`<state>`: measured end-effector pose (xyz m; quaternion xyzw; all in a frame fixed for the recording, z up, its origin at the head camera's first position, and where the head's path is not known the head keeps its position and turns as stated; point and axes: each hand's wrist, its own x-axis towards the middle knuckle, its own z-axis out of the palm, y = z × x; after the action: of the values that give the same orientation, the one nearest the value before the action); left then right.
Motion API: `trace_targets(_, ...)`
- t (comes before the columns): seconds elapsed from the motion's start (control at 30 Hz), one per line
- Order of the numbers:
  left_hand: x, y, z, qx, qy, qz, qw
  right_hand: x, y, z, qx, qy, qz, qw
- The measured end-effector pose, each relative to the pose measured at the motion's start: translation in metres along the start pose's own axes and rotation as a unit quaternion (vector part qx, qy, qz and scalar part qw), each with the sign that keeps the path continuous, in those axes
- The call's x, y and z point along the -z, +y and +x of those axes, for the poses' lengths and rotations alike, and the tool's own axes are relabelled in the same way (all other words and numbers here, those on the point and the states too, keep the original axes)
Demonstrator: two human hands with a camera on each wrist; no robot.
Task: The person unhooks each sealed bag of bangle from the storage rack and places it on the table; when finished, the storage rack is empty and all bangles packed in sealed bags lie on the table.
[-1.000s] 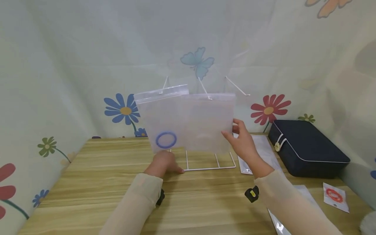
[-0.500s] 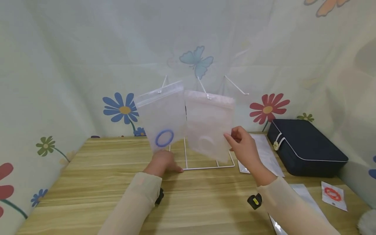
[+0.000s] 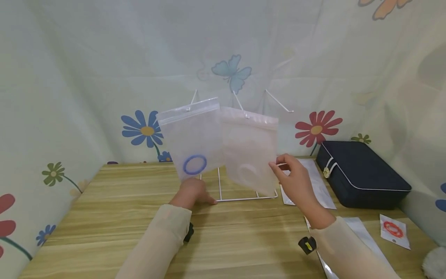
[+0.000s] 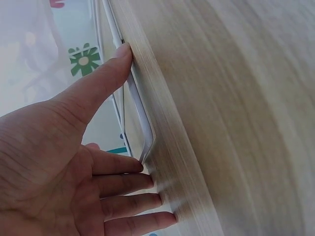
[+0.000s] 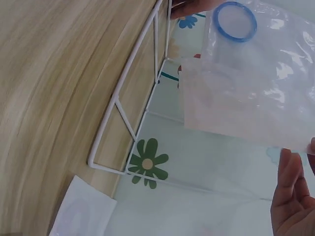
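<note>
Two soft, translucent zip-top bags hang from prongs of a white wire rack [image 3: 237,200]; the left bag [image 3: 189,131] is milky, tilted, with a smooth blue ring [image 3: 185,166] low inside; the right bag [image 3: 249,147], pinkish and overlapping it, shows a faint round outline; the rightmost prong [image 3: 278,100] is bare. The right hand [image 3: 296,178] has thumb and forefinger closed on the pinkish bag's right edge; the left hand [image 3: 193,190] is spread at the rack's near base.

The worktop [image 3: 244,240] is streaky wood grain; a pale curtain [image 3: 139,46] printed with flowers and butterflies closes off the far side; to the right sit a dark, white-piped case [image 3: 366,174], two silvery pouches [image 3: 317,182] and a small packet [image 3: 402,242] with a red ring [image 3: 393,236].

The left wrist view alone shows that hand's thumb against the bar, four fingers straight; the right wrist view shows the base's far corner.
</note>
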<state>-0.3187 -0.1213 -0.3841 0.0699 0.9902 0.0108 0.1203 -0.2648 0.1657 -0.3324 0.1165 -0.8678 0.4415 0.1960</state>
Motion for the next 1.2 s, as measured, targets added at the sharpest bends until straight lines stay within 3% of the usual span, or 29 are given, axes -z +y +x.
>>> trace_targets(0.13,-0.002,0.0,0.001,-0.001,0.001,0.002,1.0,0.006,-0.007,-0.006,0.019,0.011,-0.03,0.9993)
trace_targets(0.6,-0.003,-0.002,0.001,-0.009,0.009,0.004,0.9999,0.026,-0.036,-0.027,-0.007,-0.046,0.024,0.9986)
trace_targets(0.77,-0.002,-0.002,-0.001,-0.008,0.016,0.004,0.9998,0.033,-0.046,-0.033,0.0,-0.047,0.023,0.9986)
trace_targets(1.03,-0.004,-0.002,0.0,-0.005,0.013,0.0,0.9999,0.04,-0.05,-0.039,0.007,-0.052,0.009,0.9986)
trace_targets(1.2,-0.005,-0.002,0.002,-0.007,0.016,-0.001,0.9999,0.045,-0.051,-0.044,0.003,-0.085,0.013,0.9963)
